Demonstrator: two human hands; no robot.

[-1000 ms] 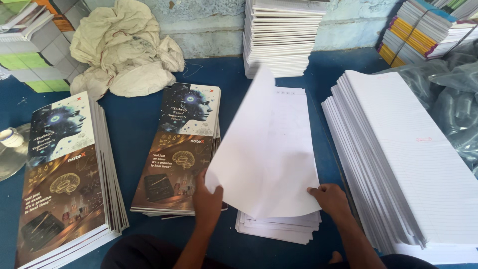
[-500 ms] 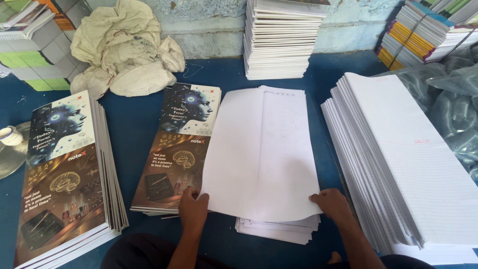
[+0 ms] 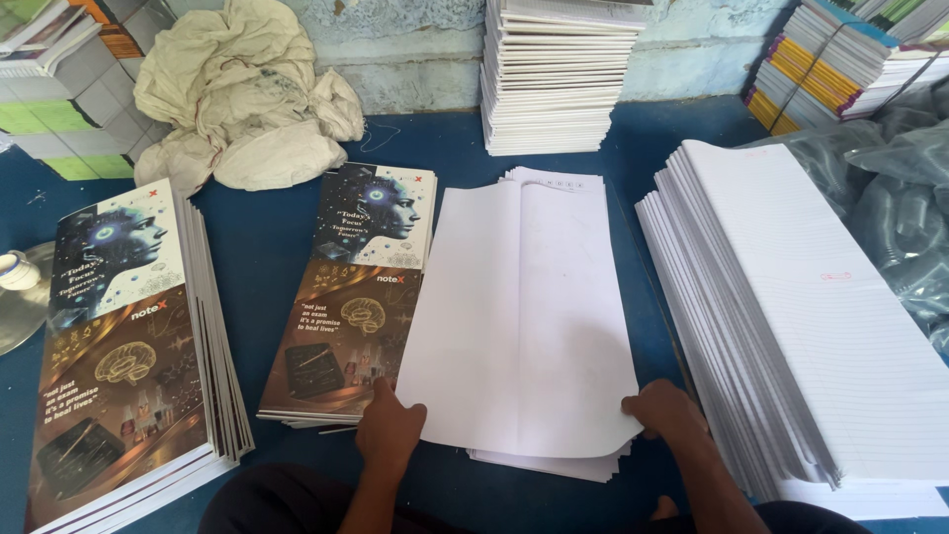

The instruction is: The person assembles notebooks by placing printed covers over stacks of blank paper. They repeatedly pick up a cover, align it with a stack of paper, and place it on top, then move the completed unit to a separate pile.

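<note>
A bundle of white paper sheets (image 3: 524,316) lies flat on a small pile of white paper in the middle of the blue table. My left hand (image 3: 388,431) presses on its near left corner, partly over the edge of a printed cover stack (image 3: 351,297). My right hand (image 3: 664,407) grips the near right corner of the sheets, which curls slightly there. Both hands hold the same top bundle.
A tall slanted stack of ruled white sheets (image 3: 820,316) stands at the right. Another stack of printed covers (image 3: 124,346) is at the left. At the back are a cream cloth (image 3: 237,99), a notebook pile (image 3: 559,74) and coloured book stacks (image 3: 830,59).
The sheets were raised and tilted up a second ago. They have come down flat on the pile, and both hands have slid to the near corners.
</note>
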